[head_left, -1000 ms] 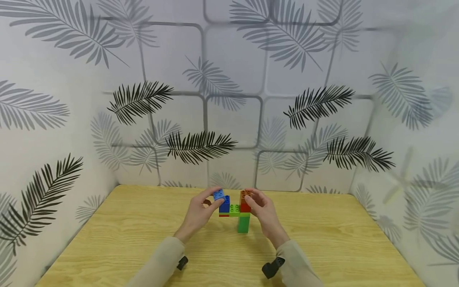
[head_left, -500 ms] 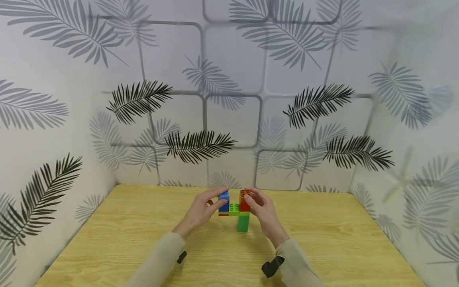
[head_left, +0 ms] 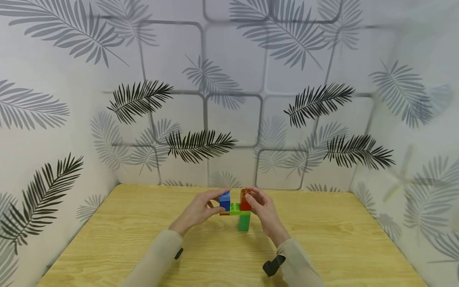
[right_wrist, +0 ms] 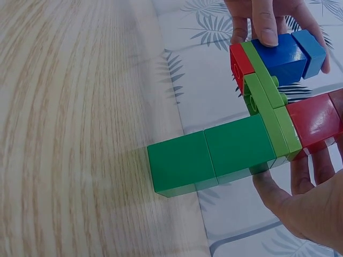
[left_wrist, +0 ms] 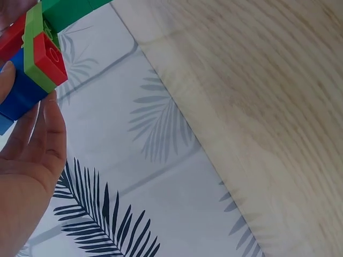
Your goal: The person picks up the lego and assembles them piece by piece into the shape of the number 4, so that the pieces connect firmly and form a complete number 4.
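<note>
a small structure of plastic building bricks (head_left: pixel 239 209) stands upright on the light wooden desk (head_left: pixel 322 243), near its far edge. two dark green bricks (right_wrist: pixel 211 154) stacked end to end form its column. across the column's top lies a flat lime-green plate (right_wrist: pixel 266 101) that juts out to the left. a red brick (head_left: pixel 245 205) with a brown brick (head_left: pixel 246 193) on top sits over the column. on the overhanging end sit a dark blue brick (right_wrist: pixel 280 58) and a lighter blue brick (right_wrist: pixel 312 47), with a small red piece (right_wrist: pixel 239 60) beneath the plate.

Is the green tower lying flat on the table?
No, the green tower stands upright on the table, holding up the other bricks.
</note>
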{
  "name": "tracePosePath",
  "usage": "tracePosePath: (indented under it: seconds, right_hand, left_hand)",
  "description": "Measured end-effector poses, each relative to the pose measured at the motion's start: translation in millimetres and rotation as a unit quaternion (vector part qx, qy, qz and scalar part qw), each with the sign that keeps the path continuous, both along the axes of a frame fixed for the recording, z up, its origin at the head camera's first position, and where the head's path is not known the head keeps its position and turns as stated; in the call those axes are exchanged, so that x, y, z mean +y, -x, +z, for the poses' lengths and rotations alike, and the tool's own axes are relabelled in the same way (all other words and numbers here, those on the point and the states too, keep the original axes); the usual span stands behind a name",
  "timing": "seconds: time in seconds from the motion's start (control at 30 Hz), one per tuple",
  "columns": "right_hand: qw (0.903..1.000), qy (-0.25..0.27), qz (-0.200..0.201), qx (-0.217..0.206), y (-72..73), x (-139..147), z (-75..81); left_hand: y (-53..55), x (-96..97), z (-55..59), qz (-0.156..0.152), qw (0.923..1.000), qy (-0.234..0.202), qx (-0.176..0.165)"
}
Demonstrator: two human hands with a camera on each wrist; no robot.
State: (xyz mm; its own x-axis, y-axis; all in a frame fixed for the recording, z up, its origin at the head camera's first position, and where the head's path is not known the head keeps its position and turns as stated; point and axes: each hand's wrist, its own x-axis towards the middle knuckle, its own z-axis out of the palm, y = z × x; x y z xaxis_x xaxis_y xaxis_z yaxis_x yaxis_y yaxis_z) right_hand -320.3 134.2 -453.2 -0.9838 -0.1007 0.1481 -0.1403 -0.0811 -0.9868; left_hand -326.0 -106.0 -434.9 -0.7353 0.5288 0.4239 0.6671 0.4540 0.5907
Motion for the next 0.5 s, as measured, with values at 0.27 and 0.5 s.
tracePosePath:
  seconds: [0.27, 0.5]
  right_hand:
    - [1.0, -0.008, 0.001, -0.002, 1.2, 0.4, 0.5]
    - [0.9992, -0.026, 0.01, 0.028, 1.9, 0.6, -1.2]
  left_hand:
    - [-0.7, 4.3, -1.4, 0.004, 0.9999, -0.014, 0.006]
    - [-2.2, 3.7, -1.3, 0.017, 0.9995, -0.025, -0.008]
